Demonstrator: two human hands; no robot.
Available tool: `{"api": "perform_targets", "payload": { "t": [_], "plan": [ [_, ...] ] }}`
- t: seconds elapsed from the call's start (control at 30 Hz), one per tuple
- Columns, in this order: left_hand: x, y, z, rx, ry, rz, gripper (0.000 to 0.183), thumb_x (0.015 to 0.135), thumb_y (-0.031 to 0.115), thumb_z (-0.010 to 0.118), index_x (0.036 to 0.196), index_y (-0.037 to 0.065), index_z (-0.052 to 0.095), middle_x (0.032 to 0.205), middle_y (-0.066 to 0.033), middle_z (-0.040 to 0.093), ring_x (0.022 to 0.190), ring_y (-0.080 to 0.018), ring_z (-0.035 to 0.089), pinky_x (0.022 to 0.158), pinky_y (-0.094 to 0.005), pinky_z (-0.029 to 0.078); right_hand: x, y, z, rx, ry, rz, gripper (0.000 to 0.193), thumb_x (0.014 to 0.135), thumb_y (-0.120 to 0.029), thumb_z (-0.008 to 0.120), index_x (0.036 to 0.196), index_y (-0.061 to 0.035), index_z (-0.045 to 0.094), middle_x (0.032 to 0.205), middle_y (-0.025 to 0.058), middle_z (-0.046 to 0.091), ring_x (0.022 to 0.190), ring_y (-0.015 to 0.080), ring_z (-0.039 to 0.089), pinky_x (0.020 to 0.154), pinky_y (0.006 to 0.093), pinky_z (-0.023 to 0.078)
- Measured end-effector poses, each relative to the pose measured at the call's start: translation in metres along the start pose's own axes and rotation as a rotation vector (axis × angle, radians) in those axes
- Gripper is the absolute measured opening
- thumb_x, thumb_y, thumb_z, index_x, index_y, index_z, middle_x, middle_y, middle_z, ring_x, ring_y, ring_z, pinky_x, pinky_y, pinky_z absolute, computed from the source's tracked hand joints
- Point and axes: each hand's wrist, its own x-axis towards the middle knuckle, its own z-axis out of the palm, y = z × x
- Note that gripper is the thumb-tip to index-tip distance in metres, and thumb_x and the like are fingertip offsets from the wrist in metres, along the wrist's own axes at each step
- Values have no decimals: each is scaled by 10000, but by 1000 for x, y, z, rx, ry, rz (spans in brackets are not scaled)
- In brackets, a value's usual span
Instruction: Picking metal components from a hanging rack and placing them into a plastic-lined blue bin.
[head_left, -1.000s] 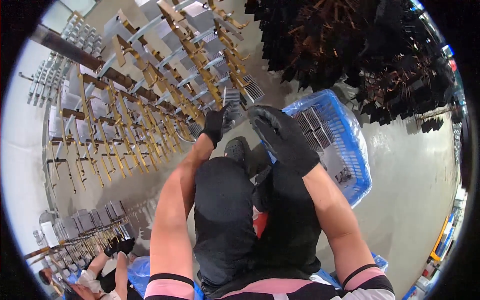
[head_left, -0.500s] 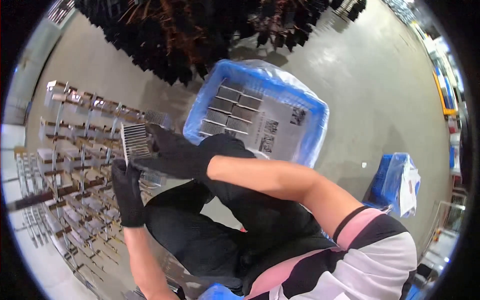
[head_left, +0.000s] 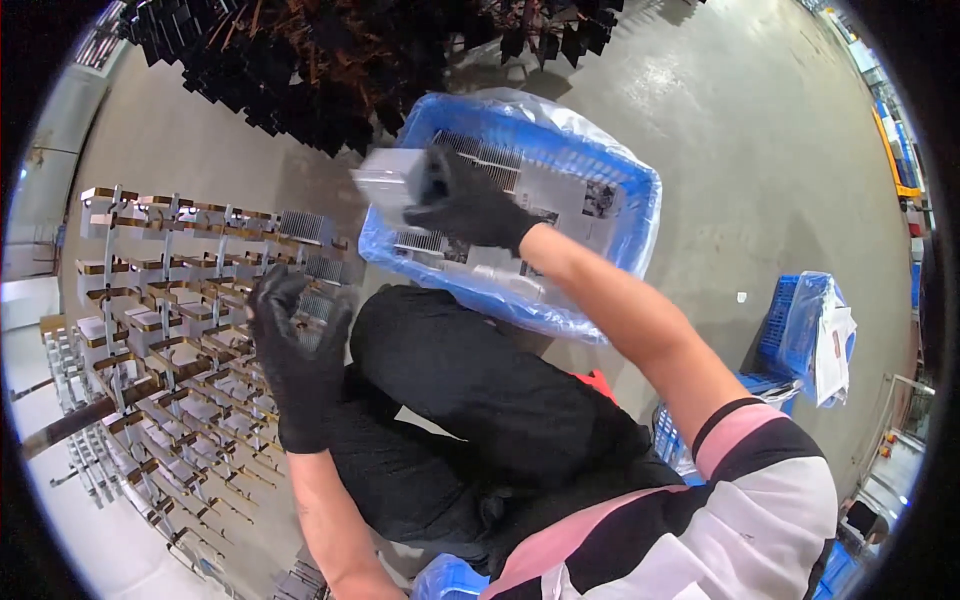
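Silver heatsink (head_left: 390, 180) has swung to the blue basket (head_left: 425, 122), in my right fingers (head_left: 430, 217); left fingers (head_left: 273, 298) wide. Likely stiff, slick: grip sides.

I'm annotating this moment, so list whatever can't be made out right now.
Held silver part: head view, blurred; the right hand covers one end.
Finned parts in the blue basket: head view, partly hidden behind that hand; exact count unclear.
Dark clustered parts: head view, cut off by the upper edge.
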Motion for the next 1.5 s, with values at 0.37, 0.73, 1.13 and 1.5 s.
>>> {"api": "perform_targets", "payload": {
  "t": [0.37, 0.73, 1.13, 1.5],
  "plan": [
    [-8, -17, -7, -126, -38, -369, 303, 888, 133, 745, 1117, 17, 585, 1024, -104, 630, 926, -193, 619, 842, -334, 514, -66, 136, 86, -601, -425, -100, 630, 784, -220, 658, 1365, -54, 478, 996, 213, 640, 892, 405, 645, 743, 533, 542],
    [-10, -24, -19, 2, -94, -296, 260, 892, 106, 724, 1085, 3, 583, 987, -96, 618, 906, -201, 613, 832, -323, 501, -68, 150, 135, -612, -342, 1, 403, 797, -131, 610, 1196, -76, 624, 1020, 216, 654, 950, 396, 638, 821, 580, 476],
    [-146, -66, -77, -227, -36, -1021, 236, 1009, 183, 555, 1109, -13, 638, 1024, -82, 684, 949, -167, 626, 864, -302, 483, -45, 243, 90, -438, -372, 364, 342, 933, -279, 534, 1152, -46, 654, 1126, 230, 659, 1093, 417, 593, 927, 434, 474],
    [-339, -174, 75, -388, 414, -1248, 392, 879, 376, 731, 794, 3, 647, 625, -53, 602, 566, -139, 553, 547, -340, 432, -4, -132, 54, 169, -349, -137, 285, 934, -81, 633, 1200, 22, 630, 1085, 124, 680, 1012, 204, 651, 883, 324, 501]
  ]
}}
